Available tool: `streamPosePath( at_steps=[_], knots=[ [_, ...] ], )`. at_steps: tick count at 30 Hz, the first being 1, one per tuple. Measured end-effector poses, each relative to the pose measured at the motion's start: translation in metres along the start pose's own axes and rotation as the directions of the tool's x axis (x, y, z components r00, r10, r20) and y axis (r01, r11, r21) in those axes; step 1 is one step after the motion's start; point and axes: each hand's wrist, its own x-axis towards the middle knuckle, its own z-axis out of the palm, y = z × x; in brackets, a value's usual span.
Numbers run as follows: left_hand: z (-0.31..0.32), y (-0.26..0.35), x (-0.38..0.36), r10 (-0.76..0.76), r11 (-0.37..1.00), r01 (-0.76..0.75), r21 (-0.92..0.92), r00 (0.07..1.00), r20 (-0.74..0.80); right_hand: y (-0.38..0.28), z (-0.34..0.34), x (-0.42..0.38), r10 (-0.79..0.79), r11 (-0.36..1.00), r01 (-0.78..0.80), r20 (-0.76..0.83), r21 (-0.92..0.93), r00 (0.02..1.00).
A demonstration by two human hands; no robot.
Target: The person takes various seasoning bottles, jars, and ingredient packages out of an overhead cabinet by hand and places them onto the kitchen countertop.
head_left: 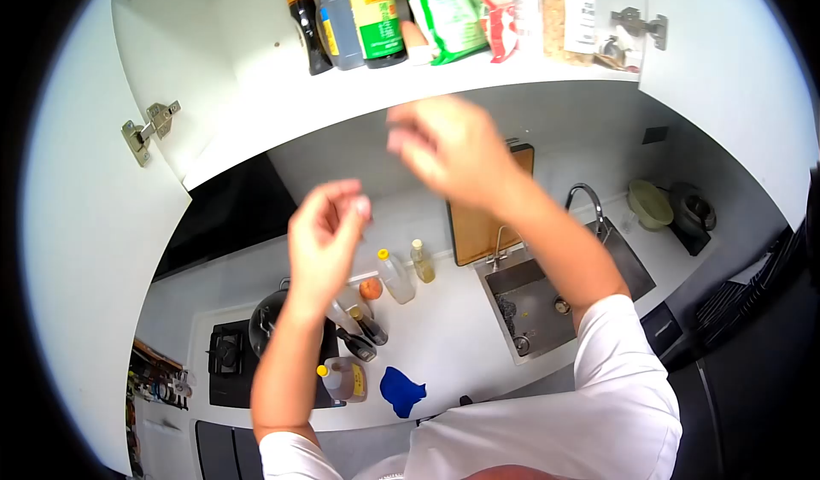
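Note:
My left hand [323, 228] is raised above the counter, below the cabinet shelf. Its fingers are loosely bent, the thumb stands apart, and nothing shows in it. Higher and to the right, my right hand [448, 147] is just under the shelf's front edge, slightly blurred. Its fingers and thumb are bent with a gap between them, and no object is visible there. On the shelf [256, 104] above stand a dark bottle with an orange cap [307, 32], a dark bottle with a yellow-green label [377, 19], a green-and-white bag [448, 14] and a jar [568, 19].
Both cabinet doors [77, 224] [730, 96] hang open. On the counter [444, 335] are a yellow-capped bottle [395, 277], a peach-like fruit [370, 289], an oil bottle [346, 381] and a blue cloth [401, 392]. A stove [226, 352] is left; a sink [538, 309] and cutting board [474, 224] are right.

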Motion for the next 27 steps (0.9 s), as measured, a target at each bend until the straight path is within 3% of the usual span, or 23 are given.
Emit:
streamPosePath(
  at_steps=[1,2,3,4,5,7,9,11,12,13,15,19,23,25,27],
  knots=[
    [0.004,0.021,0.019,0.085,0.996,-0.085,0.022,0.996,0.001,0.008,-0.014,0.02,0.053,0.993,-0.066,-0.125,-0.097,0.991],
    [0.01,0.042,0.035,0.118,0.99,-0.117,0.078,0.993,-0.009,0.018,-0.025,0.037,-0.029,0.979,-0.031,-0.288,-0.2,0.957],
    [0.017,0.06,0.049,0.153,0.979,-0.15,0.135,0.988,-0.017,0.035,-0.037,0.05,-0.106,0.94,-0.022,-0.352,-0.342,0.93],
    [0.024,0.073,0.062,0.161,0.977,-0.157,0.147,0.987,-0.016,0.052,-0.05,0.057,-0.171,0.878,-0.03,-0.371,-0.478,0.913],
    [0.031,0.082,0.074,0.168,0.974,-0.164,0.159,0.986,-0.016,0.06,-0.058,0.06,-0.175,0.873,-0.034,-0.378,-0.487,0.909],
    [0.042,0.093,0.096,0.138,0.978,-0.135,0.159,0.99,-0.011,0.07,-0.071,0.059,0.067,0.735,-0.254,-0.305,-0.629,0.95],
    [0.053,0.105,0.109,0.141,0.969,-0.14,0.202,0.99,0.008,0.072,-0.084,0.053,0.106,0.755,-0.256,-0.272,-0.604,0.956],
    [0.066,0.115,0.117,0.162,0.964,-0.166,0.206,0.986,0.036,0.074,-0.103,0.043,-0.149,0.712,-0.159,-0.368,-0.684,0.918],
    [0.074,0.119,0.121,0.176,0.961,-0.183,0.207,0.983,0.05,0.068,-0.118,0.039,-0.106,0.62,-0.276,-0.427,-0.734,0.898],
    [0.082,0.124,0.124,0.18,0.961,-0.187,0.203,0.982,0.056,0.076,-0.129,0.035,-0.107,0.614,-0.279,-0.429,-0.738,0.897],
    [0.101,0.134,0.126,0.223,0.947,-0.248,0.203,0.965,0.14,0.101,-0.146,0.029,0.202,0.525,-0.497,-0.467,-0.69,0.861],
    [0.146,0.139,0.15,0.187,0.945,-0.248,0.211,0.944,0.271,0.101,-0.156,0.039,0.427,0.447,-0.576,-0.403,-0.684,0.81],
    [0.185,0.15,0.172,0.104,0.958,-0.198,0.207,0.913,0.394,0.107,-0.161,0.043,0.467,0.455,-0.593,-0.389,-0.664,0.794],
    [0.208,0.125,0.198,0.152,0.977,-0.191,0.092,0.933,0.325,0.099,-0.162,0.037,0.488,0.462,-0.615,-0.395,-0.639,0.778],
    [0.217,0.125,0.199,0.386,0.922,-0.38,-0.072,0.889,0.247,0.083,-0.165,0.028,0.365,0.648,-0.537,-0.399,-0.54,0.841]
  ],
)
